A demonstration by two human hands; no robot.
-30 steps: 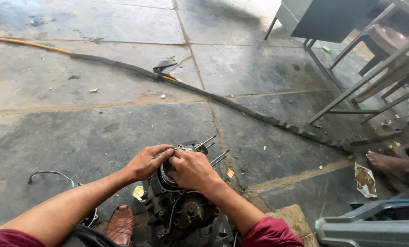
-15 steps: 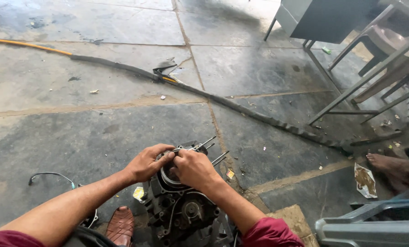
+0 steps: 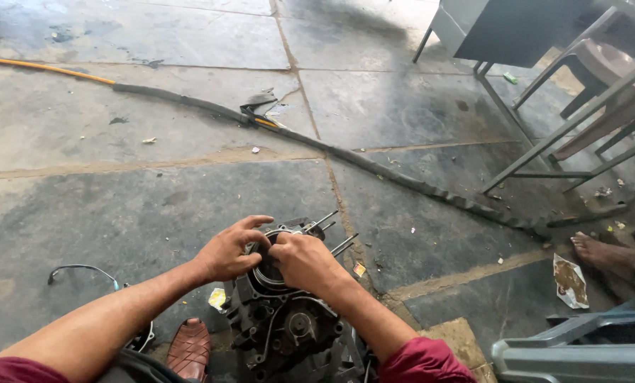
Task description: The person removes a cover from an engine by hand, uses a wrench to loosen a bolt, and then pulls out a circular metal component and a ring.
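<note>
On floor, low centre: engine block (image 3: 282, 330), greasy, studs up.
Left hand (image 3: 227, 250): arm extended, fingers curled, grip pinching ring gasket (image 3: 266, 273) at cylinder mouth.
Right hand (image 3: 305, 259): knuckles up, grip closed on same ring, opposite side.
Hose (image 3: 374, 164): well behind.

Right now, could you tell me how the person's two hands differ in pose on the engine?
The left hand has its index finger stretched out over the round part; the right hand is curled, fingers bent onto it. The left hand sits on the part's left side, the right hand on its right. Both are bare and touch the dark engine.
</note>
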